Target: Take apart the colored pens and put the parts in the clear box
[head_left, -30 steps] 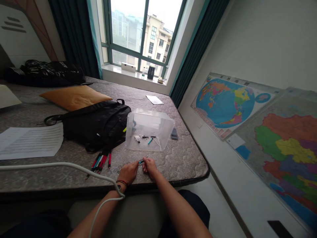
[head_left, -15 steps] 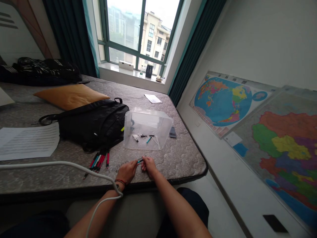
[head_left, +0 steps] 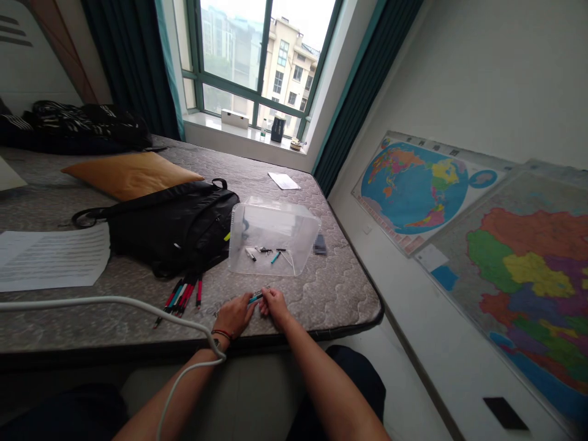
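Both my hands meet at the near edge of a grey quilted mattress (head_left: pixel 331 288). My left hand (head_left: pixel 235 313) and my right hand (head_left: pixel 274 304) are closed on the two ends of a small teal pen (head_left: pixel 255 298) held between them. Just beyond them lies a clear plastic box (head_left: pixel 273 236) on its side, with several small pen pieces inside. To the left of my hands a bunch of red, black and teal pens (head_left: pixel 184 296) lies on the mattress.
A black bag (head_left: pixel 169 226) lies left of the box, an orange pillow (head_left: pixel 128 174) behind it. Printed sheets (head_left: pixel 50 257) lie at far left. A white cable (head_left: pixel 114 303) crosses to my left wrist. Maps (head_left: pixel 459 202) lean on the right wall.
The view has shifted slightly. My hands stay together on the pen, which now shows a little longer between my fingers.
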`<state>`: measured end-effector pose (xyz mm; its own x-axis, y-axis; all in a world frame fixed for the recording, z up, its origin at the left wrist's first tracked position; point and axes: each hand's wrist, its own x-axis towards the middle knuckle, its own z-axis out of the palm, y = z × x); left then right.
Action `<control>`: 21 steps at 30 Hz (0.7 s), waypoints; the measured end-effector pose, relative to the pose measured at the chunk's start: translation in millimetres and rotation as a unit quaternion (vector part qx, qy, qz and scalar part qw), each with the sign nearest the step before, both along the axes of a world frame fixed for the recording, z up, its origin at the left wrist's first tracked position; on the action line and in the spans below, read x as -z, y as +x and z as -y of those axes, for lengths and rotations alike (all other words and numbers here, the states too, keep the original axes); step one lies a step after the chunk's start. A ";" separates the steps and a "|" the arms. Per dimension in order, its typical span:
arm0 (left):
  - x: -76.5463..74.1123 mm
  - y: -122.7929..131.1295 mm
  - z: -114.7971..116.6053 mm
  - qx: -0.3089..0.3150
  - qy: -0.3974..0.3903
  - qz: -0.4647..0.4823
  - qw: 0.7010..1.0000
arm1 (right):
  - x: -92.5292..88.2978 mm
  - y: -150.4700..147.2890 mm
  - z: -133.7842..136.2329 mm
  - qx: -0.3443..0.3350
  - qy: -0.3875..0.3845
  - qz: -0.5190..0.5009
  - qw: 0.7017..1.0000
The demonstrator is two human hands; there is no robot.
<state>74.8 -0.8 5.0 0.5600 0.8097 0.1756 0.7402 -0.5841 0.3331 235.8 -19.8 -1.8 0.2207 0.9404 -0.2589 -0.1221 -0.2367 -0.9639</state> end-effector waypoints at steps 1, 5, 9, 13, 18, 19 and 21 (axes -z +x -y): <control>-0.1 0.0 0.1 0.001 -0.001 -0.001 1.000 | -0.1 -0.2 -0.1 -0.001 -0.001 0.002 1.000; -3.4 -0.4 0.7 0.013 0.007 -0.010 1.000 | -1.1 -0.8 -0.3 0.000 -0.005 0.010 1.000; -7.6 -0.2 1.7 0.002 0.008 -0.011 1.000 | -2.8 -0.5 0.2 -0.008 -0.003 0.004 1.000; -8.2 -0.3 1.9 -0.001 0.002 -0.009 1.000 | -6.7 0.7 2.0 -0.024 -0.013 -0.013 1.000; -8.3 -1.9 2.0 0.008 -0.001 -0.007 1.000 | -13.5 1.4 4.3 -0.061 -0.024 -0.006 0.998; -8.6 -2.0 2.1 0.008 -0.003 -0.006 1.000 | -14.3 1.3 4.4 -0.065 -0.028 -0.001 0.997; -9.4 -2.0 2.3 0.006 -0.010 -0.002 1.000 | -14.9 1.0 4.0 -0.062 -0.036 0.009 0.997</control>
